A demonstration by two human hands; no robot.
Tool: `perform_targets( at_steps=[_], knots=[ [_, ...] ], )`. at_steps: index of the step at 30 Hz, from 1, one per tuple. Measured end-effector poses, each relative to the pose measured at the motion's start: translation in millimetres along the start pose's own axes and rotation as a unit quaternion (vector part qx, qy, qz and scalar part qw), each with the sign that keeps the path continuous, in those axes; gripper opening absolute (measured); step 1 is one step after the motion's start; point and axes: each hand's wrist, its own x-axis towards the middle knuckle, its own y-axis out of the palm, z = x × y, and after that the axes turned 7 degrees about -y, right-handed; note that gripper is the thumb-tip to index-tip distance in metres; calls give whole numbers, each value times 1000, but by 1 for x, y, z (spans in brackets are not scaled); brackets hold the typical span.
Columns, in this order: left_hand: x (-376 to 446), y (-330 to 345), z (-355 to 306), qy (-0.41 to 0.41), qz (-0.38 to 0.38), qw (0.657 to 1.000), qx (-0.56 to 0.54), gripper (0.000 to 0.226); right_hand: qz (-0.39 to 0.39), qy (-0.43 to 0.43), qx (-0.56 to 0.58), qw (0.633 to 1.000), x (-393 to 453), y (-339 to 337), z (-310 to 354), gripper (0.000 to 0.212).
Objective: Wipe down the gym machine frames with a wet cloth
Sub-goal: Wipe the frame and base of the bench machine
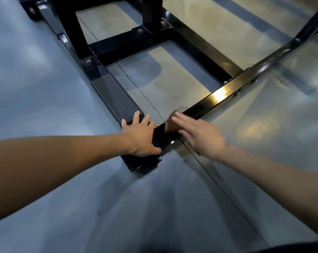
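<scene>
The black steel machine frame [116, 99] lies low on the floor, and its corner is right in front of me. My left hand [140, 137] rests flat on that corner, fingers spread along the left rail and thumb down its inner side. My right hand [198, 136] is motion-blurred, with straight fingers laid over the near end of the glossy cross bar [218, 95]. A brownish blurred patch [170, 125] shows under its fingertips; it may be the cloth, but I cannot tell.
Black uprights [68, 28] bolted to the rails rise at the back. A second rail [200, 44] and a crosspiece [125, 44] box in patches of shiny grey floor [45, 88]. A slanted bar [309, 24] climbs at the far right.
</scene>
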Motion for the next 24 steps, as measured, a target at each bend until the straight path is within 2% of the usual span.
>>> perform_targets(
  at_steps=[3,5,8,11,13,15,18,20,22,24],
  knots=[
    [-2,1,3,7,0,1000,7,99,-11,150,12,989,4,-14,-51,51],
    [-3,0,1,8,5,1000,5,96,-12,190,-6,982,9,-17,-51,51],
    [-3,-3,2,11,2,1000,3,96,-35,159,34,986,6,-7,-10,49],
    [-1,-4,4,16,-4,1000,10,97,-37,10,64,997,-11,12,31,50],
    [-2,-6,4,16,-3,1000,11,97,-6,-43,41,998,-13,15,23,50],
    [-4,-8,3,16,-1,1000,13,97,-10,-12,37,999,-7,5,-3,50],
    [-6,-9,4,13,-5,1000,16,97,-43,137,71,987,7,-16,-56,48],
    [-7,-10,4,13,-8,1000,17,96,-39,217,72,973,18,-25,-66,47],
    [-6,-9,2,14,-8,1000,17,95,-49,228,74,970,22,-23,-43,47],
    [-6,-8,2,14,-12,1000,16,94,-52,158,106,980,16,-7,-2,47]
  ],
)
